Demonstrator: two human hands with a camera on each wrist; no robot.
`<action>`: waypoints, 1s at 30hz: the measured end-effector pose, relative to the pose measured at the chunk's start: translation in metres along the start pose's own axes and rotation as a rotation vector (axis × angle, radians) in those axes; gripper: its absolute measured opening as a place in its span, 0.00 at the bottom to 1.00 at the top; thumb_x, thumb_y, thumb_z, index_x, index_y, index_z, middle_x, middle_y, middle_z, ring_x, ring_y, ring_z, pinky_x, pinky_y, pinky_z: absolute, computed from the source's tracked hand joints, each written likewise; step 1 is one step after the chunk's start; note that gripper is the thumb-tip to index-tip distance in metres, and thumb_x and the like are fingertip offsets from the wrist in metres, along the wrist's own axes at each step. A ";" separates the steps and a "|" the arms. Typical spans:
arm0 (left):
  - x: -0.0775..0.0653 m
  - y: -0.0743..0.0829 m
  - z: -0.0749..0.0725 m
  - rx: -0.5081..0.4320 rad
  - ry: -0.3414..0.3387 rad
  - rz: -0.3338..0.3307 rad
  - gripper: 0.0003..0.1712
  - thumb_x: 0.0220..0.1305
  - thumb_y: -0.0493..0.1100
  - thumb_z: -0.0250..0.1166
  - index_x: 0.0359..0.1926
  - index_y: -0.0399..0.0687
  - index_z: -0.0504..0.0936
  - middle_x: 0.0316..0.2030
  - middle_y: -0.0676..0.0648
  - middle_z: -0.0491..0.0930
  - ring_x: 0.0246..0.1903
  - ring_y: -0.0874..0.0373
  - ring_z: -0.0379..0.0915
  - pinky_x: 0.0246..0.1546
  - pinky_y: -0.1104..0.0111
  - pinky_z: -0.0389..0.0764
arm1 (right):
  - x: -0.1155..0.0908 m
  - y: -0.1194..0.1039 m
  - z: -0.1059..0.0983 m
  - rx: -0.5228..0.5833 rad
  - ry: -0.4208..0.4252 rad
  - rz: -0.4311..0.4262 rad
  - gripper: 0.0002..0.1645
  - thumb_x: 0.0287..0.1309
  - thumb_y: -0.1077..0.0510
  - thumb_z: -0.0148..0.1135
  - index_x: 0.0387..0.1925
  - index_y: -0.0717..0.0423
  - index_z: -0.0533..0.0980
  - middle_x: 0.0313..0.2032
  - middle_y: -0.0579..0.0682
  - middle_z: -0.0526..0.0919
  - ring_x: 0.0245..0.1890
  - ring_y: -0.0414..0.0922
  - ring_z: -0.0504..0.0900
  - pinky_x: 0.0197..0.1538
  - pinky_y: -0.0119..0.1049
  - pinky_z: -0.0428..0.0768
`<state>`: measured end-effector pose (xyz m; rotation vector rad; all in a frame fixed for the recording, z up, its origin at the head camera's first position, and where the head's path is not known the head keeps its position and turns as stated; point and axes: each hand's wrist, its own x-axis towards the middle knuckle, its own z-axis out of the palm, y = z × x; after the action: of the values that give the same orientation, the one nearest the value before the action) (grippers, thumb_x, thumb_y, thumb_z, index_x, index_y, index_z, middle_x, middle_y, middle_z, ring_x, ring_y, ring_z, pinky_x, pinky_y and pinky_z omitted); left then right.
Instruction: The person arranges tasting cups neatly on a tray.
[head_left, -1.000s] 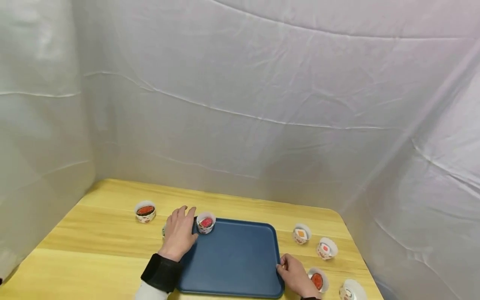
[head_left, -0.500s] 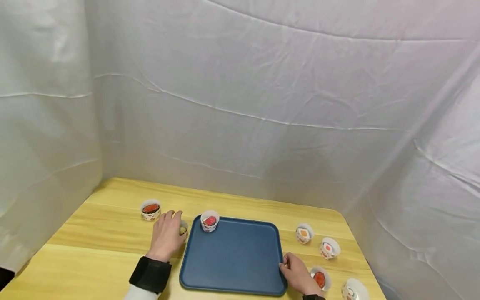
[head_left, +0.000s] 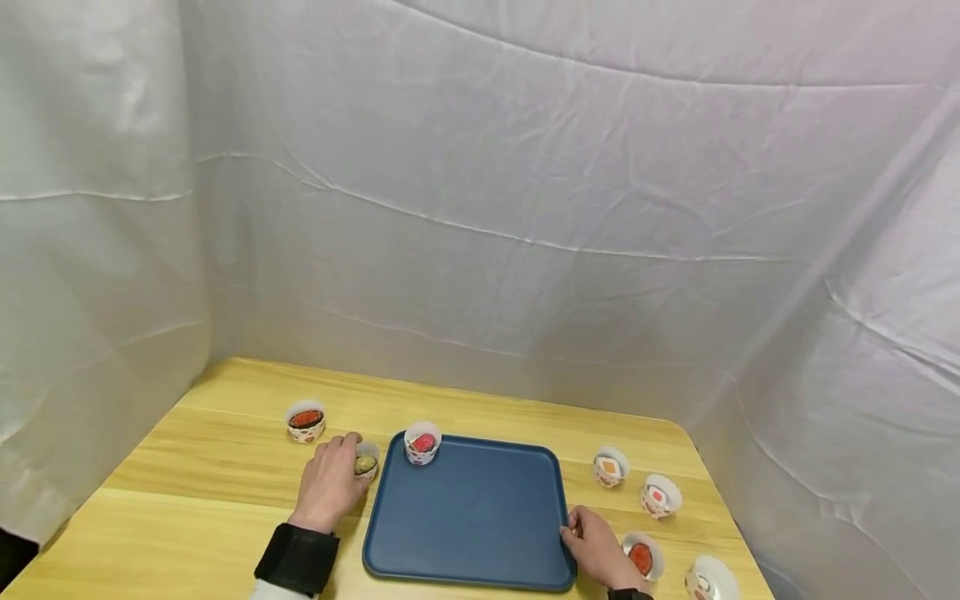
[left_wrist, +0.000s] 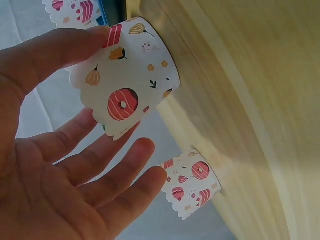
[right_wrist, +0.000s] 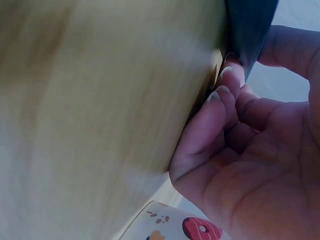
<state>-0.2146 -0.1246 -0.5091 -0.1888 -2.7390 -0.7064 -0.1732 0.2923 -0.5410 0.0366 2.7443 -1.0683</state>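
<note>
My left hand (head_left: pixel 327 482) holds a paper baking cup (left_wrist: pixel 127 82) printed with doughnuts and flowers, its thumb on one side and fingers curving round the other. A yellowish-brown piece (head_left: pixel 365 463) lies inside it, and the cup stands on the table left of the blue tray (head_left: pixel 468 517). At the tray's right edge, my right hand (head_left: pixel 597 546) grips the rim, thumb above and curled fingertips at its underside. A similar cup with a pink-red piece (head_left: pixel 423 442) sits on the tray's far left corner.
Farther left on the wooden table (head_left: pixel 187 517) is a cup with a red-orange piece (head_left: pixel 306 420). Right of the tray stand several cups, among them one with an orange-and-white piece (head_left: pixel 608 468) and one with a red piece (head_left: pixel 641 558) beside my right hand. Grey-white curtains (head_left: pixel 525 208) enclose the table.
My left hand has moved left from the tray's far left corner, beside the pink-red cup, to the cup with the yellowish-brown piece and taken hold of it. My right hand stays on the tray's edge.
</note>
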 end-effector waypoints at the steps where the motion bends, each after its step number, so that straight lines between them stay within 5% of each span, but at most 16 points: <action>1: 0.000 0.000 0.000 -0.008 -0.005 -0.003 0.32 0.46 0.35 0.80 0.51 0.28 0.77 0.37 0.33 0.79 0.38 0.36 0.76 0.38 0.46 0.78 | 0.000 0.000 0.000 0.000 0.000 0.002 0.11 0.67 0.60 0.60 0.32 0.57 0.68 0.22 0.48 0.65 0.23 0.45 0.67 0.29 0.34 0.63; 18: 0.004 0.000 0.009 -0.111 -0.110 -0.083 0.32 0.48 0.31 0.75 0.55 0.27 0.75 0.42 0.31 0.78 0.40 0.39 0.78 0.41 0.46 0.81 | -0.001 0.000 0.004 0.015 -0.003 0.007 0.11 0.68 0.59 0.60 0.32 0.57 0.68 0.23 0.48 0.66 0.24 0.45 0.67 0.30 0.36 0.64; 30: 0.009 0.001 0.010 -0.154 -0.094 -0.059 0.27 0.46 0.28 0.74 0.50 0.27 0.77 0.38 0.34 0.78 0.38 0.41 0.78 0.42 0.48 0.81 | 0.000 0.000 0.002 0.026 0.006 0.002 0.11 0.68 0.59 0.60 0.32 0.57 0.67 0.24 0.49 0.67 0.24 0.45 0.67 0.30 0.36 0.64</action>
<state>-0.2258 -0.1184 -0.5134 -0.1808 -2.7895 -0.9481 -0.1730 0.2913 -0.5427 0.0465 2.7353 -1.1052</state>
